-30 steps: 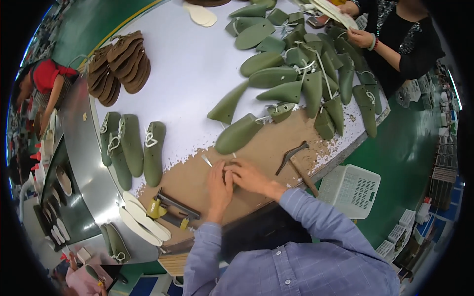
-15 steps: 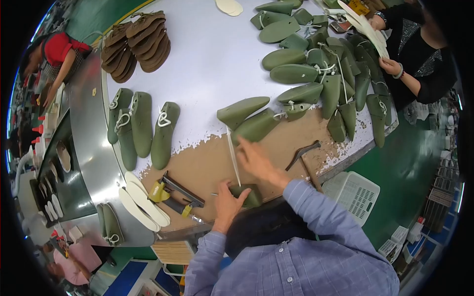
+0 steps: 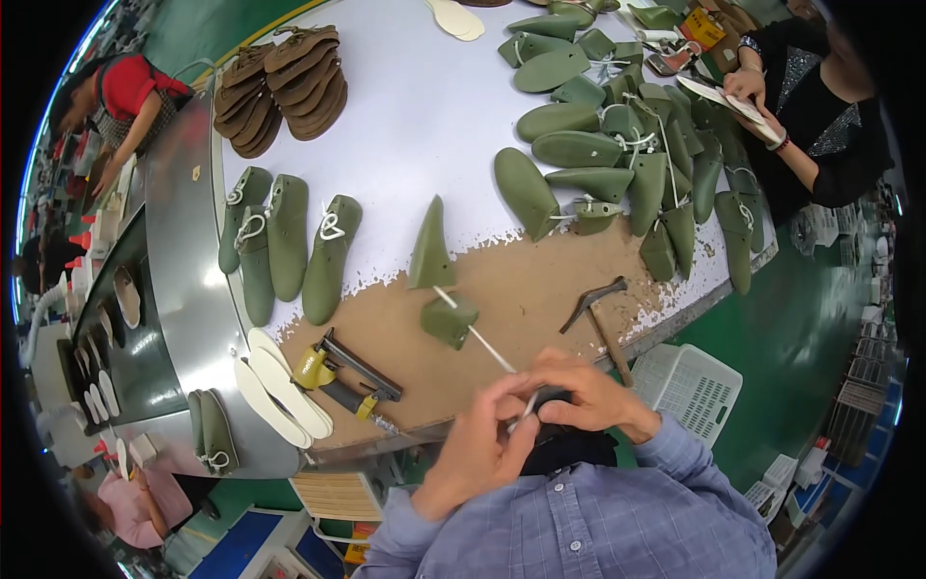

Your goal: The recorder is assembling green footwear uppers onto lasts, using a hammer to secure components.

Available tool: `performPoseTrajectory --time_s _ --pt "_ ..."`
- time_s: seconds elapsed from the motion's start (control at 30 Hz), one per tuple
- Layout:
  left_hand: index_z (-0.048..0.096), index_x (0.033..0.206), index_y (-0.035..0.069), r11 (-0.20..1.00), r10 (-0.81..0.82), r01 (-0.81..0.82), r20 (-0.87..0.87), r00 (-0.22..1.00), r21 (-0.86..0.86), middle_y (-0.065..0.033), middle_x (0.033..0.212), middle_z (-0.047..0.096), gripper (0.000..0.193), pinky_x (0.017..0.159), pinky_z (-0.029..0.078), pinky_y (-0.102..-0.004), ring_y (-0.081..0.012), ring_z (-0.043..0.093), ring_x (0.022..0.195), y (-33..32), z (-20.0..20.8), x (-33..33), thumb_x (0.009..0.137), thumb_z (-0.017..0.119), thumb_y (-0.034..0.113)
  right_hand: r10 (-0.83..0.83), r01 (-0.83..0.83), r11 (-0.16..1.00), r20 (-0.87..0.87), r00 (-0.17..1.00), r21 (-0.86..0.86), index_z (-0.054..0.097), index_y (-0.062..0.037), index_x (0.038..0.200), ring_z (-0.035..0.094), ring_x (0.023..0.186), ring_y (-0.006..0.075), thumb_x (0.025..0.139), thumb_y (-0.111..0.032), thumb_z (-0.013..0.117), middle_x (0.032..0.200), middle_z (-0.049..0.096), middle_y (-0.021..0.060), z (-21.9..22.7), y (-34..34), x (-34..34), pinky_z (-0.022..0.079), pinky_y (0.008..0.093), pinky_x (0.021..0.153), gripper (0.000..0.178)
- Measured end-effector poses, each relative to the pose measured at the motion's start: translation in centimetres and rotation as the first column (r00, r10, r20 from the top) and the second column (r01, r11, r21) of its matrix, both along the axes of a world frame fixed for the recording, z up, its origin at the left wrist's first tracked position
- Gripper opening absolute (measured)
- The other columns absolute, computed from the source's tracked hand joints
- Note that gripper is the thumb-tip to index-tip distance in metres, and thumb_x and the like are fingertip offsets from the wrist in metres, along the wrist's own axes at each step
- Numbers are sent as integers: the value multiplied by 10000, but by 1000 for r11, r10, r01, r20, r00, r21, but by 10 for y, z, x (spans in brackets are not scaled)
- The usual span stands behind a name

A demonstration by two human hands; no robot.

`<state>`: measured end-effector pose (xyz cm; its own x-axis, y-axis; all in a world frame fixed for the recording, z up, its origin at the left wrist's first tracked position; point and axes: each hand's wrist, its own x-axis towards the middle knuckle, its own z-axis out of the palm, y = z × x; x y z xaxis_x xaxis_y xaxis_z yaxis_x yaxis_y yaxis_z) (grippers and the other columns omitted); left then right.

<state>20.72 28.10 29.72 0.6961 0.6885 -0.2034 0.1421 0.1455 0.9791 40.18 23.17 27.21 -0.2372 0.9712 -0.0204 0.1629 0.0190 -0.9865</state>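
Close to my body, my left hand is closed with its fingertips on a white cord. Against it, my right hand is curled at the same cord's end; a dark patch shows between the fingers, and I cannot make out what it is. From my hands the cord runs up over a short green shoe-last piece to a pointed green shoe last just beyond it. Both lie on the brown worn part of the table. Farther right, another green last lies tilted beside the pile.
Left of my hands are a yellow-and-black staple gun, cream insoles and several corded lasts. Right lie a hammer and a pile of lasts. Stacked brown uppers are farther back. A co-worker handles insoles.
Both hands have drawn back toward my body and come together on the cord. The short last piece now lies on the table, the pointed last has turned, and its neighbour has moved.
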Motion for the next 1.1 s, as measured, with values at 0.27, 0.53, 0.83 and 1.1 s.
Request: performPoseTrajectory --time_s 0.27,0.53,0.83,1.1 --pt "525 1212 109 535 -102 393 -404 909 748 -117 1170 597 480 1067 252 -539 -363 399 1268 45 -112 59 784 660 278 -651 586 750 -494 576 -306 548 -61 795 407 589 66 955 -199 519 597 434 -50 23 5 -17 353 222 537 213" --pt "622 956 130 378 111 161 -218 970 912 -89 943 573 338 981 323 -516 -287 507 1006 51 -171 65 765 693 400 -745 633 654 -497 446 -413 521 -99 958 270 440 80 1000 -268 406 534 263 -70 63 -38 48 284 243 452 209" --pt "369 1390 139 613 225 240 -457 860 753 -97 1232 490 752 976 290 -520 -260 497 1083 7 -173 51 756 680 399 -635 412 771 -549 543 -485 465 -83 775 262 476 72 1010 -439 327 551 299 -36 48 16 -33 228 236 458 448" --pt "537 1190 98 567 85 456 -599 796 686 -95 959 561 604 755 371 -434 -256 538 801 24 -146 49 691 736 375 -669 630 725 -503 547 -279 574 -28 936 294 499 41 1019 -377 336 555 343 -41 73 -4 15 253 228 467 431"
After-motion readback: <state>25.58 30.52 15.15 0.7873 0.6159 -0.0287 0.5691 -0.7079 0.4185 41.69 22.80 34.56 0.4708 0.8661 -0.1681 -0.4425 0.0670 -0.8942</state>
